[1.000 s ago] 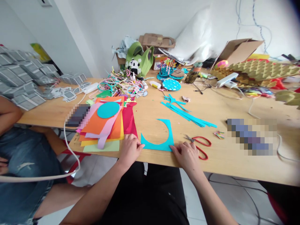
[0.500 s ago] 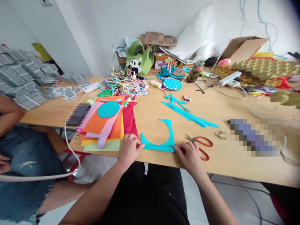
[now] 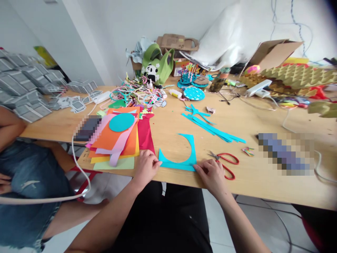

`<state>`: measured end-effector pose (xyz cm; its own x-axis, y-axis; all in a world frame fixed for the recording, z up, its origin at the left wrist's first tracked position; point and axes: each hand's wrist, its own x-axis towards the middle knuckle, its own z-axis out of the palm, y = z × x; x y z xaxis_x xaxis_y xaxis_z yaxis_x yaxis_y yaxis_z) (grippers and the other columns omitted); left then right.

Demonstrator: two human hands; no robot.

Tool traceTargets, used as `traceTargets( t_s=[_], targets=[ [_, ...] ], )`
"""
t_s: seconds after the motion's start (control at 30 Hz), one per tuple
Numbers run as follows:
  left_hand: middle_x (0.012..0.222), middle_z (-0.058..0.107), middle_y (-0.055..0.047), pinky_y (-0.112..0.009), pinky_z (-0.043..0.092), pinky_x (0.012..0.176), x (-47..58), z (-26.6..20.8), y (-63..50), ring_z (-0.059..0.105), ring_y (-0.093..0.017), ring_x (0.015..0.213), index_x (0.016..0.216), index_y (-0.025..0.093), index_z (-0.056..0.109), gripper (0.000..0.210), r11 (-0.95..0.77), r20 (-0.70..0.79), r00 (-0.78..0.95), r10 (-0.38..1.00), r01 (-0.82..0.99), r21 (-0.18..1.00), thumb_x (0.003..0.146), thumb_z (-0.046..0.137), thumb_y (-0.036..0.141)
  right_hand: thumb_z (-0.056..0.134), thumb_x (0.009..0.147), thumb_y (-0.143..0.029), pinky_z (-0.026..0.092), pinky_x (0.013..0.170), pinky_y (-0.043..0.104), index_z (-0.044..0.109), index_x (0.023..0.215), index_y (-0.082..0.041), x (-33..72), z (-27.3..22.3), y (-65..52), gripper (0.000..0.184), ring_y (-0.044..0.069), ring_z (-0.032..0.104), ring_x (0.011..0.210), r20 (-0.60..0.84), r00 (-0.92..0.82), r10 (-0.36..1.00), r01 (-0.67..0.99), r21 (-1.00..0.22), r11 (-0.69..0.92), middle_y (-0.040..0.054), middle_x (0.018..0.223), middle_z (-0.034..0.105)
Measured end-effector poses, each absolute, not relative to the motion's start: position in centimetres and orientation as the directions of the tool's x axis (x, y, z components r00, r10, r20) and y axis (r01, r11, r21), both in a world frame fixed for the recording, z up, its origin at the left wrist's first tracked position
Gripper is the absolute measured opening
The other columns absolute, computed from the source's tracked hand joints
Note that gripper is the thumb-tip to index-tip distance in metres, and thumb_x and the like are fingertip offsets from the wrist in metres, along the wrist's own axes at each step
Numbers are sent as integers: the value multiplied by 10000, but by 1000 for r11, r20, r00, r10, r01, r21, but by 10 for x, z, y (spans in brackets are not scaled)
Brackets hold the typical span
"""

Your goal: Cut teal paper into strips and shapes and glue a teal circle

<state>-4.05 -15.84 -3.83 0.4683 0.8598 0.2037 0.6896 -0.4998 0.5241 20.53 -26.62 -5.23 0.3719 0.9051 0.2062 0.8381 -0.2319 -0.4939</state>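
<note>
A blue paper sheet (image 3: 190,159) with a big round cutout lies flat near the table's front edge, its lower edge doubled into a strip. My left hand (image 3: 147,164) pinches the left end of that edge between thumb and fingers. At the right end, my right hand (image 3: 211,173) does the same. Red-handled scissors (image 3: 226,159) rest beside my right hand, blades toward the sheet. Farther back are several cut blue paper strips (image 3: 213,130). To the left, a blue paper circle (image 3: 121,122) tops a stack of coloured paper (image 3: 102,137).
A phone (image 3: 87,128) lies left of the stack, with a white cable hanging off the edge. Behind are a heap of paper scraps (image 3: 137,92), a green panda bag (image 3: 158,66) and a dotted blue disc (image 3: 194,93). Another person (image 3: 23,175) sits at the left.
Both hands stay at the two ends of the blue paper's lower edge. The view has shifted very slightly; nothing else has visibly moved.
</note>
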Motion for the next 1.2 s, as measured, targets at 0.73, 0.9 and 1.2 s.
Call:
traceTargets(
  t_s=[0.73, 0.9, 1.2],
  targets=[
    [826, 559, -43, -385, 427, 829, -39, -35, -160, 462, -215, 888, 600, 189, 564, 227, -492, 183, 469, 864, 706, 510, 792, 671, 247, 474, 896, -476, 287, 634, 331, 570, 658, -193, 198, -55, -269, 382, 257, 427, 839, 232, 318, 919, 935, -238, -263, 87, 869, 548],
    [832, 551, -43, -388, 427, 823, -39, -34, -160, 464, -215, 887, 602, 189, 560, 229, -501, 182, 481, 858, 703, 504, 788, 678, 252, 450, 903, -462, 285, 632, 338, 577, 663, -195, 197, -55, -269, 381, 261, 430, 837, 238, 319, 917, 936, -233, -264, 94, 863, 547],
    [836, 538, -41, -384, 418, 822, -40, -35, -159, 459, -218, 893, 630, 195, 554, 205, -520, 187, 498, 847, 702, 486, 786, 676, 248, 505, 876, -469, 267, 629, 324, 573, 671, -202, 197, -55, -269, 344, 245, 420, 824, 245, 304, 921, 944, -209, -255, 78, 852, 541]
  ],
)
